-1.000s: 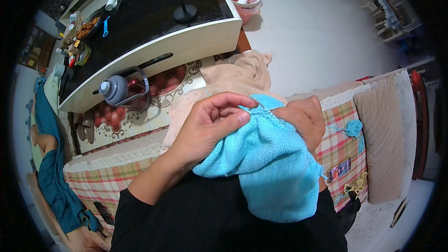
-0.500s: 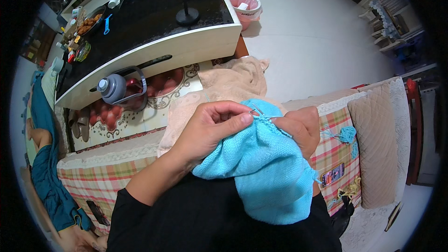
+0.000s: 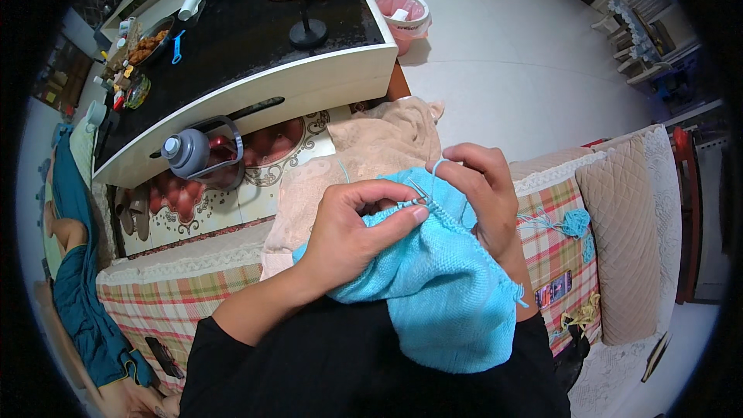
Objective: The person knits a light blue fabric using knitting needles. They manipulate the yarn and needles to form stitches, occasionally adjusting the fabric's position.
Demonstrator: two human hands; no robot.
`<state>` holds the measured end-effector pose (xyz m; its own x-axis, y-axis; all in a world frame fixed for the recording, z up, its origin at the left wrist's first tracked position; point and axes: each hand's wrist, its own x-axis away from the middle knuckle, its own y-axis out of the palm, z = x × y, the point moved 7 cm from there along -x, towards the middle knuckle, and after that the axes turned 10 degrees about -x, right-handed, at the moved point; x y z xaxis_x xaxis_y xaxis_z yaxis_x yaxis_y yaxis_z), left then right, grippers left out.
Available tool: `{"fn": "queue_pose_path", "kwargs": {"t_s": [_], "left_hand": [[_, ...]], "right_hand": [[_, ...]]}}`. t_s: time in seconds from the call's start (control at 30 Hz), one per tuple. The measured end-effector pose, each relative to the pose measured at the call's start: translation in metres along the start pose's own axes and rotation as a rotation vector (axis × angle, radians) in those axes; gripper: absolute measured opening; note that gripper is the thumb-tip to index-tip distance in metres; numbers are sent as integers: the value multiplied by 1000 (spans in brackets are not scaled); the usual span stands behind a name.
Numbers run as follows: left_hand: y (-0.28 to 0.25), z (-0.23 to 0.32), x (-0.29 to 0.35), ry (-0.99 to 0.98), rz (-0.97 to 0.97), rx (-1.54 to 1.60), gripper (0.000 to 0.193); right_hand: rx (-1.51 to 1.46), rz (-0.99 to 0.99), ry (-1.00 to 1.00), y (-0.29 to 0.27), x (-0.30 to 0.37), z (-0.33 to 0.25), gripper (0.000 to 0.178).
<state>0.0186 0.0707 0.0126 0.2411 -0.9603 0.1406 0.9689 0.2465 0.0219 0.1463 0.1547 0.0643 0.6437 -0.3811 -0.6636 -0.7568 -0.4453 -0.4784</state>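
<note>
Gripping blue knitting (image 3: 457,325) in our left hand (image 3: 352,232), yarn (image 3: 435,175) in our curled right hand (image 3: 487,197)
We see plaid cover (image 3: 182,294) lower left, black-topped table (image 3: 232,46) upper left, pale floor (image 3: 503,62) upper right.

The right hand (image 3: 489,193), a second ago closed down against the stitches, has lifted away from them, its fingers now raised and less curled. A strand of turquoise yarn (image 3: 435,175) now stands out between its forefinger and the knitting needles (image 3: 418,186); exactly where it meets them is too small to tell. The turquoise knitting (image 3: 457,317) now shows left of the left hand (image 3: 348,228) too.
</note>
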Motion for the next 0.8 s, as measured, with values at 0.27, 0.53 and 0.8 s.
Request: {"fn": "queue_pose_path", "kwargs": {"t_s": [0.27,0.53,0.8], "left_hand": [[-4,-2,1,12,29,45,18],[1,-2,0,-21,-25,163,24],[0,-2,-3,-82,-51,169,20]], "right_hand": [[38,24,45,-7,0,7,54],[102,116,101,-13,6,2,58],[-151,139,-51,-9,6,-5,49]]}}
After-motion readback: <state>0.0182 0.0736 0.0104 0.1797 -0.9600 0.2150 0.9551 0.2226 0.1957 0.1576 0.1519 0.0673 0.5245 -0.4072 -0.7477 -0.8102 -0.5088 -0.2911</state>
